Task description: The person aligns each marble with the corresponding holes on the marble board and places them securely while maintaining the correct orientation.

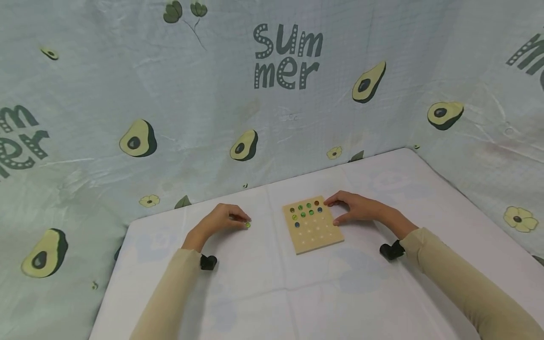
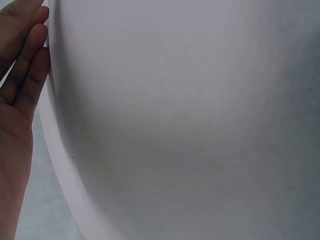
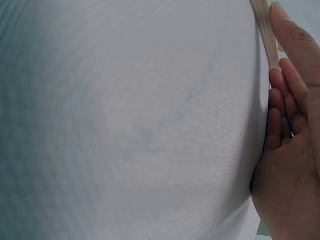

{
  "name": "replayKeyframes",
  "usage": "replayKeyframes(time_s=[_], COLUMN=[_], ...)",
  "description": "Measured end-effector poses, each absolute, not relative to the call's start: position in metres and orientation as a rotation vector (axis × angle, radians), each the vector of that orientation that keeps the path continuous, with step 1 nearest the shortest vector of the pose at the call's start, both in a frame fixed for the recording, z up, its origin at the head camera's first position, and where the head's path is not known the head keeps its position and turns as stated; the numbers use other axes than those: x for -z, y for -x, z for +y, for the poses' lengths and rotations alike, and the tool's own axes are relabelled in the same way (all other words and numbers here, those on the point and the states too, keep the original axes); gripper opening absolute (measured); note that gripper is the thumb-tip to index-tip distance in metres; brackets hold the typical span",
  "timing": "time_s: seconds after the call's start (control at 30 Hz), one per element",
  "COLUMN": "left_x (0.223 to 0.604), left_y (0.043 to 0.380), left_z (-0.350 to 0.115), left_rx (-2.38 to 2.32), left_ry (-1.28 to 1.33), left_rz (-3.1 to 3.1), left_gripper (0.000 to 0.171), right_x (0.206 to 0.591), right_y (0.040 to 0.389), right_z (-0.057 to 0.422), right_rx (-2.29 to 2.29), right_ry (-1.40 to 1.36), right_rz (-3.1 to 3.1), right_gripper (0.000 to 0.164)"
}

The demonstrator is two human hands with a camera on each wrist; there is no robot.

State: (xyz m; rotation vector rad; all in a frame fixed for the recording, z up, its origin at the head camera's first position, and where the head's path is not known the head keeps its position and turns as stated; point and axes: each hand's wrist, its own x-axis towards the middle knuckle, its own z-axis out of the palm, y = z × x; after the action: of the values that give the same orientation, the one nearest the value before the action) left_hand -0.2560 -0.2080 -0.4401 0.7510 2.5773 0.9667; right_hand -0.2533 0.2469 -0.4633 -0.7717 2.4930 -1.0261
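A square wooden board [image 1: 316, 238] with rows of small hollows lies on the white table. Glassy marbles in brown, green, yellow-green and blue sit in its far rows, with a blue marble [image 1: 297, 225] in the row below. To the left of the board, my left hand [image 1: 223, 221] pinches a small green marble [image 1: 248, 225] between thumb and fingertips, low over the cloth. My right hand [image 1: 354, 208] rests at the board's right side, thumb and fingertips against its edge. The right wrist view shows that board edge [image 3: 267, 37] beside the thumb and loosely bent fingers.
A white cloth [image 1: 250, 278] with a few creases covers the table. Behind it hangs a pale curtain [image 1: 191, 94] printed with avocados, flowers and lettering. A black wrist device [image 1: 208, 262] sits on the left wrist, another black device [image 1: 391, 250] on the right.
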Motion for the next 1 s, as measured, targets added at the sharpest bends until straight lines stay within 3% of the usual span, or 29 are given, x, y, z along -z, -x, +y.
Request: replayKeyframes(time_s=[0.37,1.0], left_x=[0.447,0.437], left_y=[0.262,0.245], left_z=[-0.21,-0.2], left_rx=[-0.936,-1.037], left_ry=[-0.838,-0.692], left_rz=[2.58,2.741], left_gripper=[0.014,0.017], right_x=[0.464,0.464], right_y=[0.255,0.254], right_z=[0.247,0.247], right_rx=[1.02,1.028], right_ry=[0.748,0.749], right_rz=[2.494,2.483], right_gripper=[0.07,0.069])
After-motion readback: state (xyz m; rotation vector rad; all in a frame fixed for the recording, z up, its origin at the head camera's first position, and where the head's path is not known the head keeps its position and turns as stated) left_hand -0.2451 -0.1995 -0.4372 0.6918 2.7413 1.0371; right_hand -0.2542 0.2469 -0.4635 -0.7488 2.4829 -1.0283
